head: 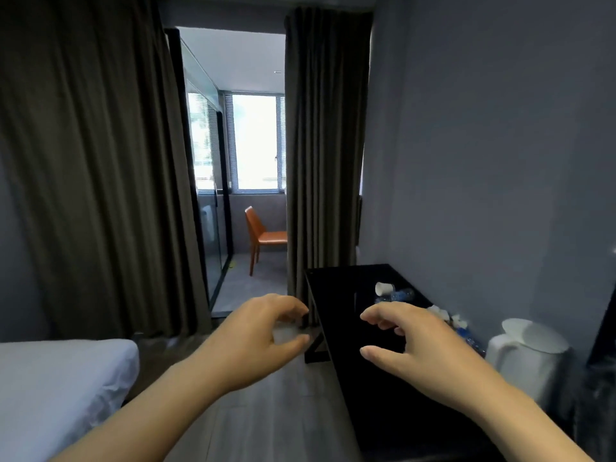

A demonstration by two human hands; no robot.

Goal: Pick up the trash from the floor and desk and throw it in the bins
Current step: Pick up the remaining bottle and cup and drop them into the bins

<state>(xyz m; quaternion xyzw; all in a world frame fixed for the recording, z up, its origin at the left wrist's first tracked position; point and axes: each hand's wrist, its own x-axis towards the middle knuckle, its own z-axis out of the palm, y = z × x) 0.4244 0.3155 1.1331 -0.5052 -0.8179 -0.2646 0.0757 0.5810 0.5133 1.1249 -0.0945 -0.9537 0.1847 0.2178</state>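
Several pieces of trash lay on the black desk (338,295) and no bin was in view, so by my reading most of the job was left. Near the white kettle (526,358), your right hand (410,338) hovered over the desk, fingers spread and loosely bent, holding nothing. Your left hand (260,335) pinched a small pale scrap (288,333) — blurred, so I couldn't name it. Left to collect: a plastic bottle (401,295), crumpled white paper (436,310) and a tipped paper cup (383,288).

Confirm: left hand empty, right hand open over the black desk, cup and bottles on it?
Left hand isn't empty: head view shows it pinching a small white piece. Right hand is open over the black desk, cup and bottles on it.
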